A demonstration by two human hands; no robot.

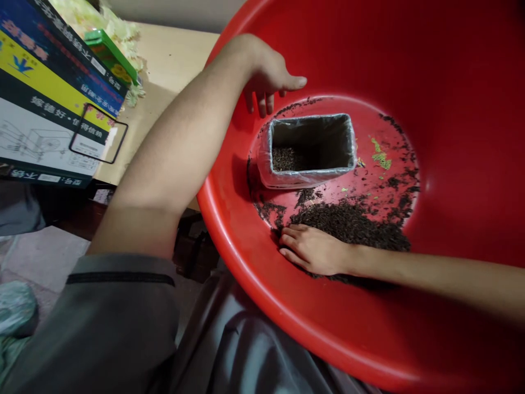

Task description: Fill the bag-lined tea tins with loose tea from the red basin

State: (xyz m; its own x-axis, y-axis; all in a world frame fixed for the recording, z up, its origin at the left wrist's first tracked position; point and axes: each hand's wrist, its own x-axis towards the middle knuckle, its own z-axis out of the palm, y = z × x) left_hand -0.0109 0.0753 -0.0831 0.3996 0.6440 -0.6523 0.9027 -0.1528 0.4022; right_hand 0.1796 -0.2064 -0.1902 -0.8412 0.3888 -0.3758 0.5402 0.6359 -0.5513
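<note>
A big red plastic basin (pixel 430 65) rests tilted on my lap. Inside it stands a small rectangular box lined with clear plastic (pixel 307 149), holding some dark tea-like leaves. A heap of the same dark loose leaves (pixel 353 221) lies on the basin floor in front of the box. My left hand (pixel 268 76) hangs over the basin's far-left rim, fingers loosely apart, thumb out, holding nothing, just behind the box. My right hand (pixel 314 250) lies flat on the basin floor at the left end of the heap, fingers stretched out and close together against the leaves.
A printed cardboard box (pixel 45 98) stands at the left on a pale wooden table (pixel 172 54), with a green carton (pixel 110 54) and pale shredded material behind it. Green flecks (pixel 380 156) lie right of the lined box. A greenish bag (pixel 14 309) sits lower left.
</note>
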